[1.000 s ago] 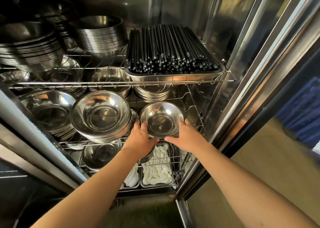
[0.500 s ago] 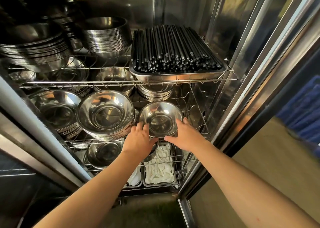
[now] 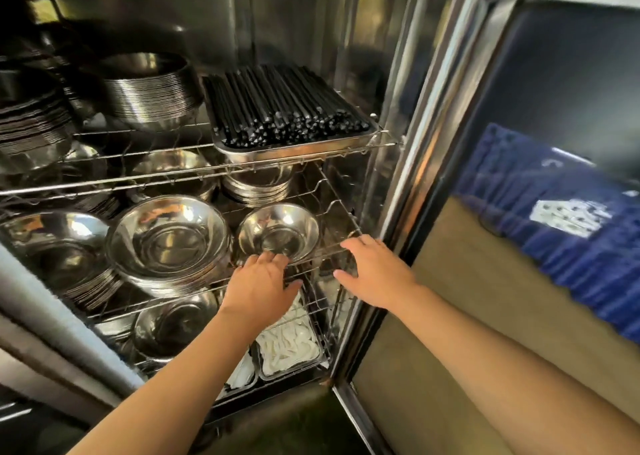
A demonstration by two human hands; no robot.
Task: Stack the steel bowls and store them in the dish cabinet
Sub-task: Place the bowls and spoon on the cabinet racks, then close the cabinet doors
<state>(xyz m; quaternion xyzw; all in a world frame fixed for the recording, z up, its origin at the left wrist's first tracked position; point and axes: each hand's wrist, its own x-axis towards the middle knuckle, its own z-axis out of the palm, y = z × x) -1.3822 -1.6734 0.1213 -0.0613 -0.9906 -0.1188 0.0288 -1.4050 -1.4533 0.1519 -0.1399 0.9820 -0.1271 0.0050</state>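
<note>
- We see the small steel bowl (image 3: 278, 235) standing upright on the middle wire shelf (image 3: 332, 252) of the dish cabinet (image 3: 398, 115), near the front right corner of that shelf; we judge this spot was chosen because it is a free place beside the larger piles.
- Our left hand (image 3: 259, 286) is open with the fingers spread; the fingertips (image 3: 268, 256) lie at the front rim of the bowl, at the front edge of the shelf, and grip nothing; if they touch the rim we cannot tell.
- Our right hand (image 3: 375, 273) is open too and holds nothing; it hovers apart from the bowl, at the front right corner of the shelf.
- Just to the left of the bowl is a stack of wide bowls (image 3: 169, 243); nesting them keeps many pieces in little room, and we think this is why like sizes are kept together.
- On the upper shelf a tray of black chopsticks (image 3: 287, 112) lies along the right edge; a tall stack of bowls (image 3: 149, 91) stands to its left.
- On the bottom shelf there is a tray of white spoons (image 3: 289, 345) at the front right.
- In our judgement the bowl is stored; the door is not yet closed.
</note>
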